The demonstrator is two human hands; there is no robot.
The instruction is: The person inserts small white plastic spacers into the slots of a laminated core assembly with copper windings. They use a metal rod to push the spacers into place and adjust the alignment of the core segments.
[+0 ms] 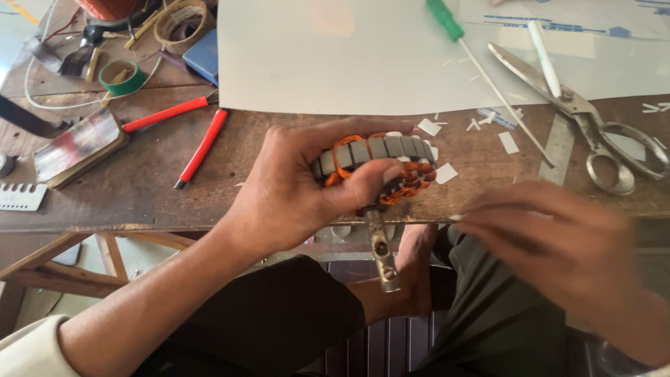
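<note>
Nearest you, your right hand (558, 241) hangs blurred just off the bench edge, fingers drawn together around something small and pale at the tips (too smeared to say what it is or how firmly it is pinched). Beside it, your left hand (296, 192) is closed around a motor stator (380, 164): a ring of grey steel laminations with orange copper windings, thumb pressed across its near face, fingers wrapped over the top. The stator sits at the front edge of the wooden workbench (139, 188), with a metal shaft (382, 255) hanging down from it below the edge, over your lap. Small white paper slips (445, 172) lie scattered on the wood just beyond the stator. Farther left, red-handled pliers (188, 129) lie open on the bench, with a flat tin (78, 146) beyond them to the left and a white comb-like gauge (21, 197) at the far left edge. To the right, large steel scissors (593, 122) rest half open beside a metal ruler (558, 146). Behind these, a large white sheet (335, 56) covers the back of the bench, carrying a green-handled screwdriver (474, 59) and a white pen (544, 56). At far left, a roll of green tape (122, 77).
</note>
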